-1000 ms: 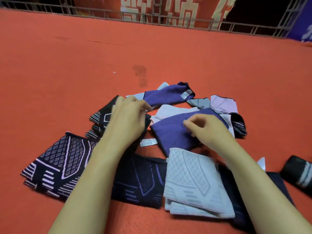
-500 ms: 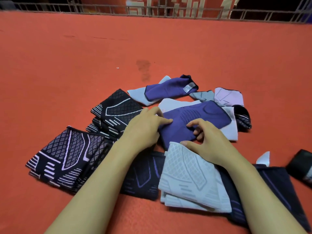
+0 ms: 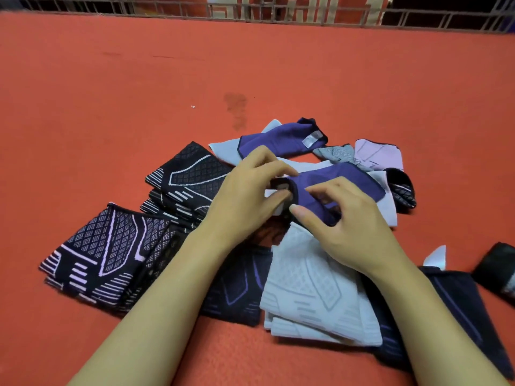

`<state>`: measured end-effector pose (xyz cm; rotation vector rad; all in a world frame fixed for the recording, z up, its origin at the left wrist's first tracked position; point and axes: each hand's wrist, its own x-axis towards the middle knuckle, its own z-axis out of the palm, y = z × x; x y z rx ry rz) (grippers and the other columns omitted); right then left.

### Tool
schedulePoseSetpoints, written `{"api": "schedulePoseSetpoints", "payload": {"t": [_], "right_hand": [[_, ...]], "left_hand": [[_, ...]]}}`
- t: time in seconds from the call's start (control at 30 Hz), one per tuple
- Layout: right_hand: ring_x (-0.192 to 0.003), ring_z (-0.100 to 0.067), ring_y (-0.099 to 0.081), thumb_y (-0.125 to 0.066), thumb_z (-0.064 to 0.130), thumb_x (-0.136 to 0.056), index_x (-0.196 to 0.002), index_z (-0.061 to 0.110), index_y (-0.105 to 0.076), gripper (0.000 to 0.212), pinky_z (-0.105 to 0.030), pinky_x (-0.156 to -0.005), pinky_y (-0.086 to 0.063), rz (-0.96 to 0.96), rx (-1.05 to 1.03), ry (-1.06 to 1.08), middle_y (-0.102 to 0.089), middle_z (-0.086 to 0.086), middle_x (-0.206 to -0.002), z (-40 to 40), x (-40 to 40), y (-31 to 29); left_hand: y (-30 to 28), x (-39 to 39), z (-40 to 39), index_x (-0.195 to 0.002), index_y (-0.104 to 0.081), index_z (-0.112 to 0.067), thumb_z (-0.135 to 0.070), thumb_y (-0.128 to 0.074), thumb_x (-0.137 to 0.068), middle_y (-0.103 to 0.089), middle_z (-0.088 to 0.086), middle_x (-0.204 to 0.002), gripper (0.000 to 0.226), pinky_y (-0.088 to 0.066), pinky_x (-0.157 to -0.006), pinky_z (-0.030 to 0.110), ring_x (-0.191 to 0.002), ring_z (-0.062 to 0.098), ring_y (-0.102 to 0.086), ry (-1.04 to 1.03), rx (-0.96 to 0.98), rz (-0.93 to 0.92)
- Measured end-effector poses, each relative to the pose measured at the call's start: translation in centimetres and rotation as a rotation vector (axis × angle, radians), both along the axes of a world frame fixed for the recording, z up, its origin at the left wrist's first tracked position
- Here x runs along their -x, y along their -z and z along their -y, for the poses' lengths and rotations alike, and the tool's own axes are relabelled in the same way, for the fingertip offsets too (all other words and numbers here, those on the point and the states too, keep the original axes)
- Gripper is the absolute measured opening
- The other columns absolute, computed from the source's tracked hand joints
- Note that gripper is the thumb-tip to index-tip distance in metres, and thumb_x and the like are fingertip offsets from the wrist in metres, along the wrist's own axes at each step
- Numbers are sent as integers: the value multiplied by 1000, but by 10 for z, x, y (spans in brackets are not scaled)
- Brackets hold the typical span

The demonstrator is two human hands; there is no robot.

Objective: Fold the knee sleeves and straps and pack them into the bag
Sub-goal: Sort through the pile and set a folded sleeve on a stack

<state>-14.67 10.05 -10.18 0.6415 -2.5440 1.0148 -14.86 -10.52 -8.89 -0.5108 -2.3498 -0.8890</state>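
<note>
A heap of knee sleeves lies on the red floor. In its middle a purple sleeve [image 3: 351, 181] lies on a pale one. My left hand [image 3: 248, 196] pinches the purple sleeve's dark-edged near-left end, lifted off the pile. My right hand [image 3: 342, 227] has its curled fingers and thumb on the same sleeve's near edge. A folded light grey sleeve [image 3: 312, 285] lies just under my right wrist. Black sleeves with pale line patterns [image 3: 103, 252] [image 3: 192, 174] lie to the left. A second purple sleeve [image 3: 281, 139] lies farther back.
A lilac sleeve [image 3: 379, 154] and a grey piece [image 3: 334, 153] sit at the back right, with a dark mesh piece [image 3: 401, 190] beside them. A dark navy sleeve [image 3: 457, 302] and a black rolled item [image 3: 498, 271] lie at the right. A metal railing [image 3: 278, 12] borders the far edge.
My left hand left the black sleeves, moved right onto the purple sleeve and lifted its end. My right hand shifted along the sleeve's near edge.
</note>
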Motion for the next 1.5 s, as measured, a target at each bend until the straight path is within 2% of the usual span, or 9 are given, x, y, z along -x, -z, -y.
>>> {"api": "schedulePoseSetpoints", "payload": {"t": [0.17,0.33,0.53,0.7,0.93,1.07,1.2,1.4,1.5], "right_hand": [[-74,-4,-67,-65,37,-96,-86,23,-73,19,-29,-74,-52,78,101,0,-71,11,-75,5,3,2],[-82,-34,-68,-50,63,-96,-83,11,-74,59,-51,-83,-59,307,338,-95,-71,-9,-75,8,4,2],[-65,-7,-44,-53,30,-107,-71,5,-56,44,-31,-65,-37,214,330,-64,-49,6,-66,4,3,0],[-68,-7,-56,-59,14,-104,-96,21,-77,21,-7,-67,-38,61,199,-205,-60,0,-104,12,-2,5],[-66,-25,-51,-48,33,-105,-82,5,-64,40,-41,-66,-47,-25,185,106,-56,-10,-68,6,6,8],[-87,-17,-75,-40,20,-112,-104,8,-71,34,-31,-74,-61,561,966,-22,-78,-7,-92,5,10,-3],[-93,-18,-76,-45,11,-104,-120,5,-66,28,-36,-91,-61,933,1504,-204,-77,-8,-103,0,12,-11],[-123,-31,-63,-61,23,-96,-145,8,-56,51,-47,-101,-53,944,1089,-547,-61,-14,-143,-7,5,-21],[-93,-20,-74,-72,13,-90,-117,17,-63,29,-35,-85,-58,555,616,-202,-78,-6,-99,2,7,-13]], "left_hand": [[-1,-2,-14,-97,-57,-11,-16,-85,-82,-59,-1,-95,33,-50,-77,24,-85,12,-61,-60,-185,-5],[4,-3,-15,-93,-70,-15,-22,-72,-96,-73,-11,-90,8,-53,-75,18,-89,3,-68,56,-56,157],[1,-4,-20,-94,-68,-22,-43,-63,-102,-73,-14,-87,23,-61,-87,36,-87,5,-73,42,-315,335],[1,-3,-18,-93,-67,-20,-63,-64,-93,-75,1,-87,44,-63,-82,55,-87,25,-78,48,-587,565],[1,-4,-14,-119,-68,-8,-24,-65,-103,-79,11,-107,22,-65,-74,38,-90,28,-79,191,-753,695],[-8,-3,-17,-116,-67,-7,-11,-58,-100,-76,12,-107,20,-64,-83,33,-93,23,-76,415,-1314,905],[-9,1,-28,-122,-64,-10,-18,-63,-90,-67,12,-119,33,-53,-85,32,-94,21,-67,544,-1477,1002],[-11,7,-17,-131,-65,-3,-27,-53,-104,-67,20,-131,39,-48,-106,50,-118,35,-65,501,-1364,950],[-8,1,-16,-149,-46,5,-26,-49,-108,-51,30,-150,51,-30,-122,62,-142,45,-47,534,-1213,973]]}}
